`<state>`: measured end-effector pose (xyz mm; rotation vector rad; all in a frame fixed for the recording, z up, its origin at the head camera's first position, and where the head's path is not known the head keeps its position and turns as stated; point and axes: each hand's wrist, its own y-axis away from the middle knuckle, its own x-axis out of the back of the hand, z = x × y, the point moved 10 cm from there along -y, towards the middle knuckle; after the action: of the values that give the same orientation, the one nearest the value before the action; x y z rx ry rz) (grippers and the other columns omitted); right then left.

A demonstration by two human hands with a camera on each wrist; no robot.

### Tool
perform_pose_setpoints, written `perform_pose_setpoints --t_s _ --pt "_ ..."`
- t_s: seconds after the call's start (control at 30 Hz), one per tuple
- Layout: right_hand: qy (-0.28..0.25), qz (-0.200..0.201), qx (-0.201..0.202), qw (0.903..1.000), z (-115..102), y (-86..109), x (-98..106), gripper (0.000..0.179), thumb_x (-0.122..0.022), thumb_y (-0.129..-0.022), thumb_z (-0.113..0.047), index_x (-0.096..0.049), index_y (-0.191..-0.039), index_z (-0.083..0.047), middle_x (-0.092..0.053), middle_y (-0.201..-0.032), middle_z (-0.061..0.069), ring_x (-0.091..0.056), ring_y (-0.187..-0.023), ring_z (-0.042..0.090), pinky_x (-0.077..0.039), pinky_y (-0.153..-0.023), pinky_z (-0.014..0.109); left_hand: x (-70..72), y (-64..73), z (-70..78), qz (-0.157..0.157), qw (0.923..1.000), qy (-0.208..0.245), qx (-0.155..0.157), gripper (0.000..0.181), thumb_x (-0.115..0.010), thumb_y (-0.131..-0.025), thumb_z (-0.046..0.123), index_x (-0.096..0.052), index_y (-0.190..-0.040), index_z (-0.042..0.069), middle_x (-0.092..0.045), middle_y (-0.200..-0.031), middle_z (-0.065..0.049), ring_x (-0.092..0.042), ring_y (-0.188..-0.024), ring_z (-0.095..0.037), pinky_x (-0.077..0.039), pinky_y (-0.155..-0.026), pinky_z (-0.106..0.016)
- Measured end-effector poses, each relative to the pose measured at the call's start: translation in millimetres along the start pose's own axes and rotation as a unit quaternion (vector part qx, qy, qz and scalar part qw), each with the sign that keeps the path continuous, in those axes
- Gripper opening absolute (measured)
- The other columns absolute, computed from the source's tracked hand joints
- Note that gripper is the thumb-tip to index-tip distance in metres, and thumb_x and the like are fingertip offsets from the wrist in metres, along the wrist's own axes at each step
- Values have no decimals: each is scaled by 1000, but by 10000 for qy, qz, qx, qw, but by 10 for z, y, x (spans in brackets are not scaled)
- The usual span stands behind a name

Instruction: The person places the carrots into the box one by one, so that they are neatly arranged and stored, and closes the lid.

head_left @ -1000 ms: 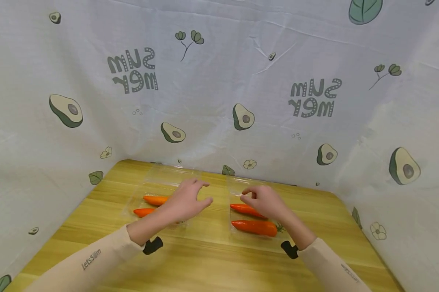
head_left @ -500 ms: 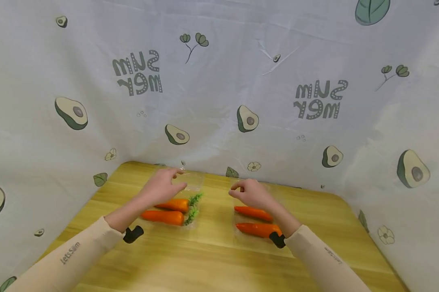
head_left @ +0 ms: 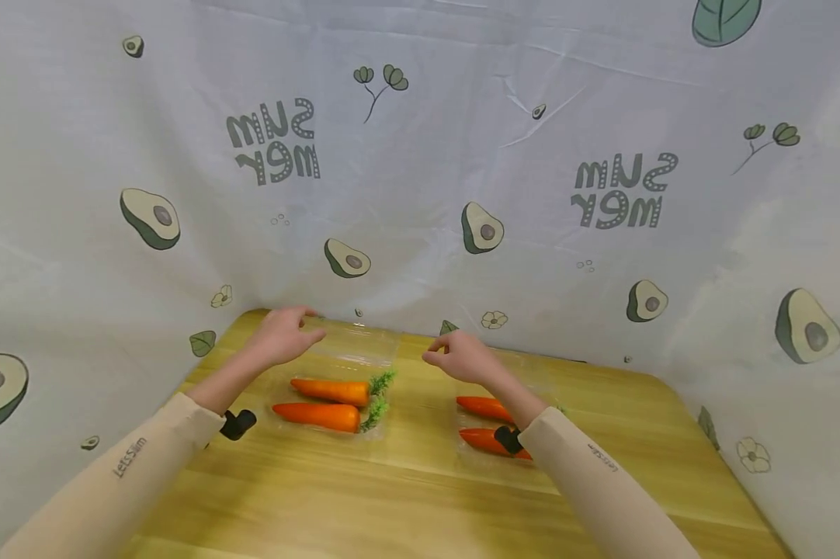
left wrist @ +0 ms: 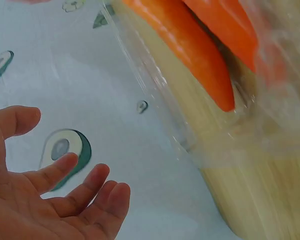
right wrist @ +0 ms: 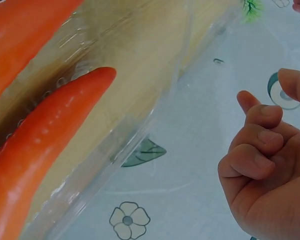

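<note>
In the head view my left hand (head_left: 282,335), fingers spread and relaxed, hovers over the far left corner of a clear plastic box (head_left: 367,347) with its lid laid back. Two orange carrots with green tops lie in it, the rear carrot (head_left: 331,390) and the front carrot (head_left: 318,417). My right hand (head_left: 462,357) hangs loosely curled above the left side of a second clear box. Its rear carrot (head_left: 485,407) and front carrot (head_left: 481,441) are partly covered by my wrist and sleeve. Both wrist views show the hands apart from the boxes, holding nothing.
A wood-grain table (head_left: 364,505) bears both boxes, with a gap of bare wood between them. White cloth (head_left: 406,178) printed with avocados stands behind the table and at both sides. A black wrist mount (head_left: 238,425) sits at my left cuff.
My left hand has moved left and back, uncovering the left carrots and their green tops. My right hand has shifted left and slightly back. The boxes stay in place as the view turns slightly.
</note>
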<state>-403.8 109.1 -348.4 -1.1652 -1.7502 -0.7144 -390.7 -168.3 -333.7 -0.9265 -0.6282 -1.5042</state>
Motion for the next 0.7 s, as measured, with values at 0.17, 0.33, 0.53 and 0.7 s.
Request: perform_pose_setpoints --t_s 0.17,0.33,0.53,0.7 --pt "218 64 -48 9997 -38 -136 -36 31 -64 -99 -36 -77 -113 -12 -73 -104 5 -62 -82 18 -52 -75 37 44 -53 -171 -112 9998 -2 189 58 -56 -100 37 -50 -144 0 -58 -136 -27 -54 -125 -43 -44 -101 -58" --pt "139 68 -60 9999 -36 -226 -84 30 -64 -99 -34 -77 -112 -10 -74 -107 8 -65 -84 21 -53 -76 39 60 -101 -270 -202 9995 -36 228 60 -56 -101 38 -49 -144 -3 -55 -138 -29 -55 -123 -44 -46 -100 -57" --pt "118 40 -74 9999 -32 -327 -147 31 -63 -100 -34 -78 -112 -10 -72 -120 10 -68 -103 28 -55 -85 43 22 -143 -415 -387 9985 6 379 63 -53 -102 39 -45 -145 -6 -44 -148 -31 -46 -132 -50 -40 -107 -60" --pt "85 -52 -202 9997 -5 -429 -235 35 -62 -100 -36 -77 -115 -7 -70 -125 12 -67 -112 31 -54 -90 45 -51 -178 -582 -670 9961 28 581 67 -50 -103 40 -41 -148 -9 -39 -151 -33 -39 -136 -53 -36 -109 -60"
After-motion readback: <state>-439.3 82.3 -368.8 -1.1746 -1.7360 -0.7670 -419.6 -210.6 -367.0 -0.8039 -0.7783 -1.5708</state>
